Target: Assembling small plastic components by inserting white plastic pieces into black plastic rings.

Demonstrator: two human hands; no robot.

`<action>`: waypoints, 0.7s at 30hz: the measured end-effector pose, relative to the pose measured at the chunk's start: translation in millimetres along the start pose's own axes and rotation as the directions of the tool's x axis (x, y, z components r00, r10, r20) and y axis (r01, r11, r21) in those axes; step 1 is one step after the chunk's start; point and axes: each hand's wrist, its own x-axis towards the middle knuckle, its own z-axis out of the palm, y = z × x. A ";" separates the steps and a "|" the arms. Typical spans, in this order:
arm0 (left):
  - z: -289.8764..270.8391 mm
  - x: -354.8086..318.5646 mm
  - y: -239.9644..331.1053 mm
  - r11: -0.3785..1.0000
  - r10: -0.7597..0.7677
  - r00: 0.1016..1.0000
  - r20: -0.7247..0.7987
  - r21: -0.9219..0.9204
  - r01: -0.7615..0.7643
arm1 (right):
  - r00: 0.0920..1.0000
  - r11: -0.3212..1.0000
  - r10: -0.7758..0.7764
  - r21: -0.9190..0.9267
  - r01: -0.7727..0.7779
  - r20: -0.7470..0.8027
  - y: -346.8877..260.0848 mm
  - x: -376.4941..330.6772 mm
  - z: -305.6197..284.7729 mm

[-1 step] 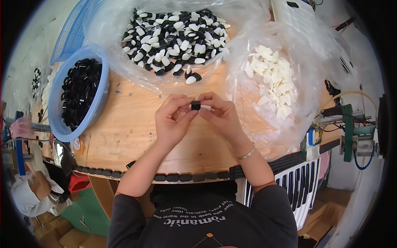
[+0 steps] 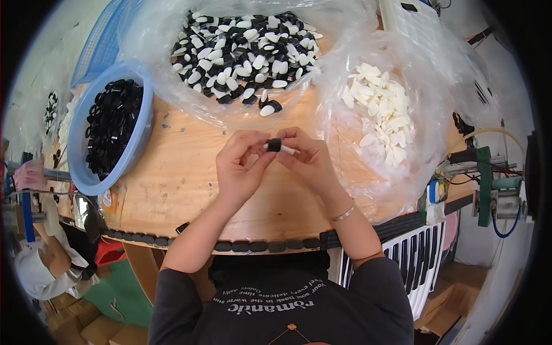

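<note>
Over the middle of the wooden table, both my hands meet at a small black band-like plastic piece (image 2: 273, 145). My left hand (image 2: 238, 164) pinches it between thumb and fingertips. A slim white plastic piece (image 2: 287, 150) runs through the black one, its tip just showing on the left side. Its right end is pinched by my right hand (image 2: 309, 158). Just beyond my fingers lies a loose black-and-white pair (image 2: 268, 109). Farther back is a heap of black and white pieces (image 2: 244, 57) on clear plastic sheeting. How far the white piece sits inside the band is partly hidden by my fingers.
A blue basin (image 2: 148, 109) of black pieces stands at the left. White pieces (image 2: 382, 112) lie in a clear plastic bag (image 2: 428, 86) at the right. Black padding (image 2: 259, 246) lines the table's near edge. Machine parts (image 2: 486, 178) stand far right; another person (image 2: 49, 264) is far left.
The black piece and the white one through it have tilted slightly, the right end now lower. Both hands stay in nearly the same place.
</note>
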 end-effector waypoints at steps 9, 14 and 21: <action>-4.0 2.6 3.0 0.978 -0.098 0.995 -0.009 -0.187 0.095 | 0.996 0.996 -0.089 0.006 0.089 -0.021 5.9 0.0 7.6; -8.3 2.4 -4.6 0.967 0.091 0.994 0.062 0.231 -0.103 | 0.981 0.960 -0.182 -0.230 0.162 -0.070 0.7 -6.1 10.8; 0.3 6.4 -2.8 0.991 -0.081 0.996 0.031 -0.102 0.084 | 0.889 0.704 -0.456 -0.631 0.327 -0.049 -9.2 -6.4 7.5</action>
